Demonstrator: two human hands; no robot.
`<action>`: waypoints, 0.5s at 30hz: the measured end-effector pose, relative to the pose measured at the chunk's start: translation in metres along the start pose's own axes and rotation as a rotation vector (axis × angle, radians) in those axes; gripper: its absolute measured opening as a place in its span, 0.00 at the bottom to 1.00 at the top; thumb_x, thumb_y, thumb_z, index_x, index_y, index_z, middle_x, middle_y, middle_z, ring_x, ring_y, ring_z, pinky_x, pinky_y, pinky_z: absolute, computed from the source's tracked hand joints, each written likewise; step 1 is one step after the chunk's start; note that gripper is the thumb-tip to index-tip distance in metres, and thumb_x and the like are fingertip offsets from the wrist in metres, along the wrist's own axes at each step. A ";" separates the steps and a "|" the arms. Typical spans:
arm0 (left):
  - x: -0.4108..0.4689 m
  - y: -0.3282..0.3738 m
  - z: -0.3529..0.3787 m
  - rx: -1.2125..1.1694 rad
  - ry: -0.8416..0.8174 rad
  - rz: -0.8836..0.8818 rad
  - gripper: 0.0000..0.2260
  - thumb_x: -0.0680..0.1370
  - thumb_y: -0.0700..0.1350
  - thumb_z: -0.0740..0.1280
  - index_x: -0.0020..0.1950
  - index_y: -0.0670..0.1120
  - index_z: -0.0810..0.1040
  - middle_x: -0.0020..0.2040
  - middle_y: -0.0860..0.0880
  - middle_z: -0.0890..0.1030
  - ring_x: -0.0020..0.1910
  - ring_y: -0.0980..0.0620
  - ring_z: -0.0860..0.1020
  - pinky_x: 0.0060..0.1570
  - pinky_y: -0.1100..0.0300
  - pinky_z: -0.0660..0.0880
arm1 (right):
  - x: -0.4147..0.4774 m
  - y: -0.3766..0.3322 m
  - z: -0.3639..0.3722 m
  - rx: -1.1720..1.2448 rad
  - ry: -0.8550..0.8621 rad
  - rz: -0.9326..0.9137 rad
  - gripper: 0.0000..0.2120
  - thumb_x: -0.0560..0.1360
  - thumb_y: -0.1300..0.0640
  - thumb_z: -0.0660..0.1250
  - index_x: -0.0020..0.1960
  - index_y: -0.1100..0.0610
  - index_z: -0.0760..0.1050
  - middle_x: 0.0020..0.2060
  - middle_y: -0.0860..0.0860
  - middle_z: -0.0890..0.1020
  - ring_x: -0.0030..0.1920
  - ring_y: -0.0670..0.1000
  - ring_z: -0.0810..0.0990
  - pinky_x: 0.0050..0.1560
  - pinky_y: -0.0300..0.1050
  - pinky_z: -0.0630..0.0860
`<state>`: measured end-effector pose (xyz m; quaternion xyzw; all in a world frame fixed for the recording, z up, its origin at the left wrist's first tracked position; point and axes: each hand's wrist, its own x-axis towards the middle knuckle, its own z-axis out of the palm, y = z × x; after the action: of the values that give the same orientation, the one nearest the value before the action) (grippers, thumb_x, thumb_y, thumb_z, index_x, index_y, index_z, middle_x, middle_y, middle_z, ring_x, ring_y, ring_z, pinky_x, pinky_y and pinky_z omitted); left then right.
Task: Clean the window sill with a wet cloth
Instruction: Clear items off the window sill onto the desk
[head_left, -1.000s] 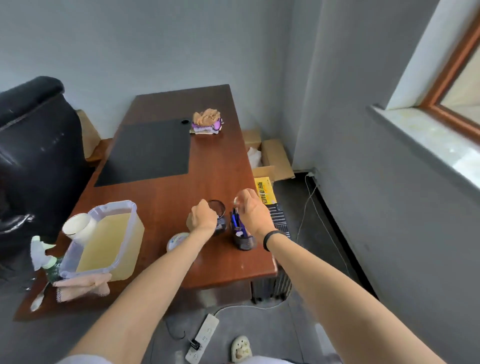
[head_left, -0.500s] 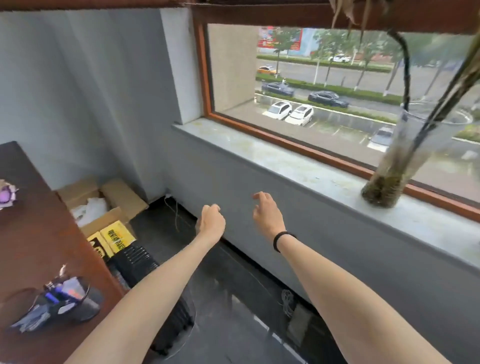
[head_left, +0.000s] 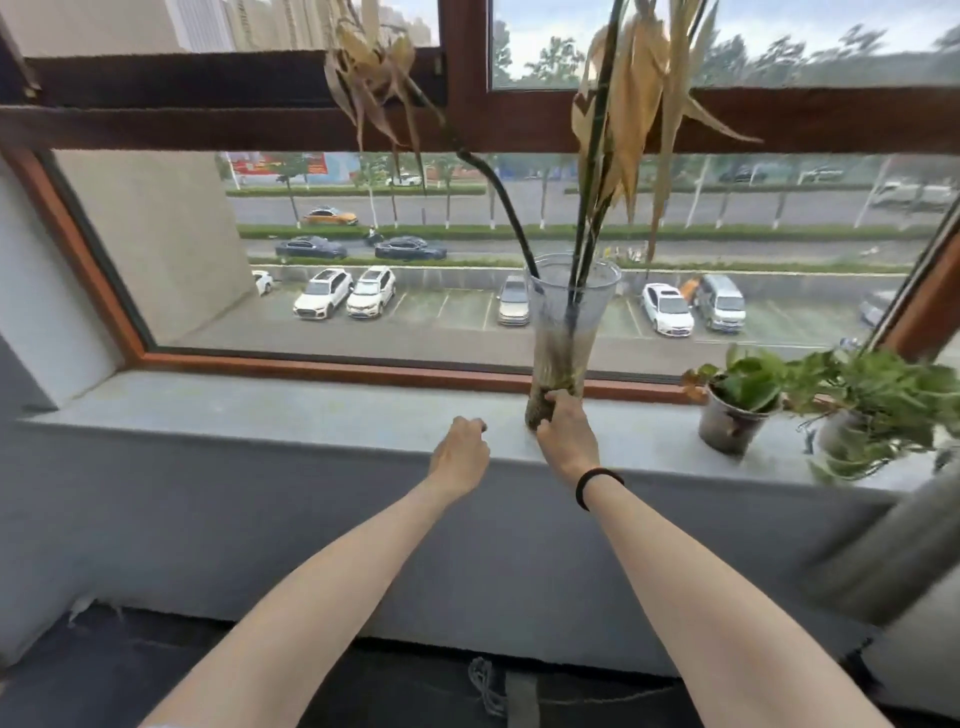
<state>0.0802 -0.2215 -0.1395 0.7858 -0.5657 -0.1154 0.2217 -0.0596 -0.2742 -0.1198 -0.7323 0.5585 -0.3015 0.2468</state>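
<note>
The pale stone window sill runs across the middle of the view below a brown-framed window. A tall clear glass vase with dried stalks stands on it near the centre. My right hand grips the base of the vase. My left hand hovers just left of it over the sill's front edge, fingers curled with nothing in them. No cloth is in view.
Two potted green plants stand on the sill at the right. A grey curtain hangs at the right edge. Dried leaves droop from above. The sill's left half is bare. Cables lie on the dark floor below.
The view swung from the desk to the window. Both hands rose to the sill, and my right hand closed on the vase's base.
</note>
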 end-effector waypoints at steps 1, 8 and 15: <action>0.010 0.003 -0.003 -0.015 -0.014 0.024 0.17 0.80 0.38 0.55 0.69 0.43 0.69 0.67 0.42 0.69 0.62 0.42 0.73 0.59 0.51 0.71 | 0.007 0.000 -0.006 -0.021 -0.011 0.013 0.20 0.75 0.62 0.59 0.66 0.58 0.65 0.63 0.58 0.70 0.60 0.61 0.73 0.57 0.53 0.73; 0.078 0.038 -0.039 -0.181 -0.075 0.137 0.25 0.79 0.43 0.59 0.75 0.43 0.54 0.69 0.38 0.68 0.65 0.38 0.69 0.62 0.47 0.68 | 0.051 -0.006 -0.051 -0.039 0.066 0.055 0.38 0.76 0.58 0.64 0.74 0.55 0.41 0.68 0.62 0.56 0.59 0.63 0.73 0.56 0.56 0.74; 0.104 0.098 -0.062 -0.394 -0.084 0.274 0.32 0.80 0.48 0.61 0.77 0.53 0.44 0.73 0.38 0.61 0.68 0.39 0.67 0.63 0.47 0.67 | 0.084 -0.018 -0.086 -0.045 0.029 0.005 0.47 0.76 0.50 0.67 0.75 0.51 0.31 0.74 0.61 0.37 0.74 0.65 0.55 0.71 0.56 0.62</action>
<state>0.0600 -0.3309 -0.0309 0.6380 -0.6423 -0.2250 0.3603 -0.0928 -0.3530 -0.0330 -0.7317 0.5707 -0.2988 0.2227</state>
